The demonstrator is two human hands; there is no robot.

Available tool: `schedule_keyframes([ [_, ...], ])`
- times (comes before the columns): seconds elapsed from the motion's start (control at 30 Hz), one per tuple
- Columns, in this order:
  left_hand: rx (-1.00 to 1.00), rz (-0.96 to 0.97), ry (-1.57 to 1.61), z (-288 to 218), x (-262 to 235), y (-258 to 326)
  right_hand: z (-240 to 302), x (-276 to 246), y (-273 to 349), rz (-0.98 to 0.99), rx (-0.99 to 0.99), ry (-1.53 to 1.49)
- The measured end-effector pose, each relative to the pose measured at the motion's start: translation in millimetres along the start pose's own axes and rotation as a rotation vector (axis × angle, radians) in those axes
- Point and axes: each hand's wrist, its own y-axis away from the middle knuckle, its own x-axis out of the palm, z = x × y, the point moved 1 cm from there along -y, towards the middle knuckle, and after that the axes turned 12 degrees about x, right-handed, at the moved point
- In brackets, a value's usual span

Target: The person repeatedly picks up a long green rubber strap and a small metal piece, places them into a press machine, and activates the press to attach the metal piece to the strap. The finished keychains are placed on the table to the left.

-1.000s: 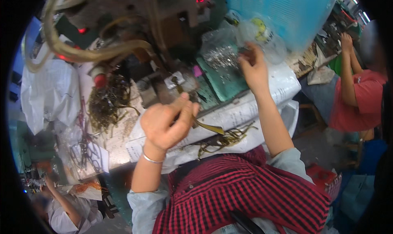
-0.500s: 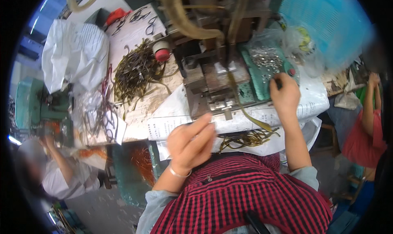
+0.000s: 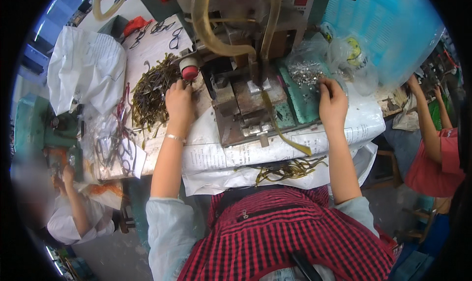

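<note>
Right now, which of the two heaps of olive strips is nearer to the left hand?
The larger, tangled pile, left of the machine; the left hand is at its right edge. The smaller bunch lies near the apron.

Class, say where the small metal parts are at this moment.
In the head view, the metal parts lie right of centre, on the upper part of the green tray, close to the fingers of the right hand.
</note>
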Motion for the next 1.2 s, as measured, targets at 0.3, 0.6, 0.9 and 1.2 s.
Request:
schedule_keyframes([
  [0.3, -0.706, -0.167, 0.400, 20, -108, 59, -6, -76, 50, -0.128, -0.098, 0.137],
  [0.6, -0.340, -0.277, 0.277, 2, -47, 51, 120, 31, 31, 0.211, -0.298, -0.223],
  [0.9, -0.094, -0.857, 1.205, -80, -196, -54, 133, 40, 54, 0.442, -0.076, -0.562],
  [1.2, 0.467, -0.565, 0.540, -133, -172, -44, 144, 7, 35, 0.377, -0.403, -0.017],
])
